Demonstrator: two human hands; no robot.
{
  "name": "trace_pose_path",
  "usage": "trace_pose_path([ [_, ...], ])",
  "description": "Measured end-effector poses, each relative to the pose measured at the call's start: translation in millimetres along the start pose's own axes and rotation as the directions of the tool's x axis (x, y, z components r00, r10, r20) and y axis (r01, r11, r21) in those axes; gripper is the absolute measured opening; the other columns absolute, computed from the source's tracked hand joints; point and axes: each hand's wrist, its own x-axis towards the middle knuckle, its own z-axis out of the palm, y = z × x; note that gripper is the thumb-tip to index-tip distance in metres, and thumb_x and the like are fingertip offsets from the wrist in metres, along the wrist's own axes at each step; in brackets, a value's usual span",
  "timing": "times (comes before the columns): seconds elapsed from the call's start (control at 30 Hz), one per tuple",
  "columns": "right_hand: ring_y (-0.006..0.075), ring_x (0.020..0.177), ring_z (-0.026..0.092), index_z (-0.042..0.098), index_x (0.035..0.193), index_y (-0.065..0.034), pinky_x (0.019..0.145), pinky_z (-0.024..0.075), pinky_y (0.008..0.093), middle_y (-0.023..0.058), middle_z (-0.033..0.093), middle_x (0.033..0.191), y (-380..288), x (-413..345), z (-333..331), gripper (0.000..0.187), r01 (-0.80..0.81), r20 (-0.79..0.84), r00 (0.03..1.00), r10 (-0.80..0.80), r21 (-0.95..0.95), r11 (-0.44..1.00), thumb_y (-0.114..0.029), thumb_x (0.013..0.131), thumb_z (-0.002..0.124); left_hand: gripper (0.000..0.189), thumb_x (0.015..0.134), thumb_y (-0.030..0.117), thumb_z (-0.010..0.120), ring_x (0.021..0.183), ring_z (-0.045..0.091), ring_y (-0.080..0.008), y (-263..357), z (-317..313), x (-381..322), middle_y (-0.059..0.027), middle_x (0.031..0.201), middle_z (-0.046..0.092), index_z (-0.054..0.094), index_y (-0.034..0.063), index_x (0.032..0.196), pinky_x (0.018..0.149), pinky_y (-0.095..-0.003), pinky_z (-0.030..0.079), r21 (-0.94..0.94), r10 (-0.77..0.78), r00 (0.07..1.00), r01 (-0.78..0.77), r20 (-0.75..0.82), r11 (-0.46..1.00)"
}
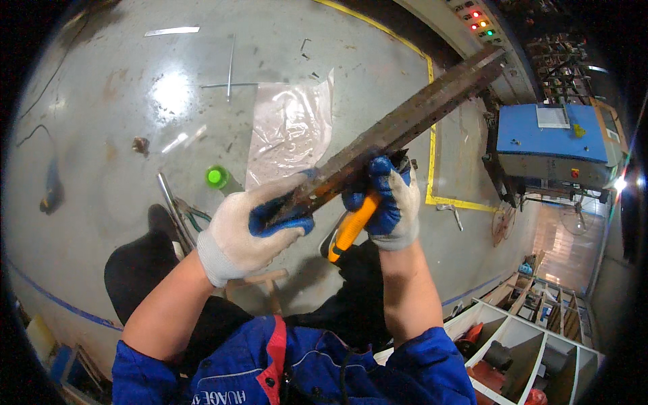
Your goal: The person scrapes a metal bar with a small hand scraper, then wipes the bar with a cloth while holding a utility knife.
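A long, dark metal bar [405, 121] slants from the lower centre to the upper right. My left hand [253, 228], in a white glove with a blue coated palm, grips its near end. On the bar's right side, my right hand [390, 197], gloved alike, closes around a tool with an orange handle [352, 228]. The tool's working part is mostly hidden behind the fingers and the bar. Beyond the left hand, a clear plastic sheet [288, 131] lies on the grey floor, with a green-capped bottle [216, 176] near it.
Pliers [195, 212] and a metal tube [174, 207] lie left of my left hand. Yellow floor tape [432, 152] runs at the right, before a blue-topped machine [552, 131]. A control panel [486, 30] with lit lamps stands at the upper right, a compartmented shelf [531, 349] at the lower right.
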Motion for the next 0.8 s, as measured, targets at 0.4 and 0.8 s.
trace_pose_path([
  [0.4, 0.0148, 0.076, 0.066, 0.061, 0.119, -0.0027, 0.064, 0.0575, 0.0321, 0.0075, 0.071, 0.098, 3, 2, 4, 0.037, 0.023, -0.154, 0.987, -0.045, -0.145, 0.989, -0.019, 0.09, 0.079, 0.046, 0.087, 0.01, 0.074, 0.077, 0.069, -0.0123, 3, -2, 6, -0.01, 0.096, 0.073, 0.063, -0.0054, 0.129, 0.07, -0.0286, 0.059, -0.404, -0.298, 0.904, 0.407, 0.307, 0.819],
  [0.8, 0.014, 0.074, 0.068, 0.064, 0.113, -0.0035, 0.064, 0.0583, 0.03, 0.0069, 0.072, 0.095, 2, 0, 2, 0.031, 0.023, -0.148, 0.988, -0.051, -0.185, 0.983, -0.019, 0.091, 0.078, 0.044, 0.089, 0.007, 0.072, 0.073, 0.07, -0.0133, 4, 2, 5, -0.011, 0.093, 0.073, 0.062, -0.0045, 0.13, 0.064, -0.0273, 0.058, -0.479, -0.305, 0.899, 0.428, 0.314, 0.767],
])
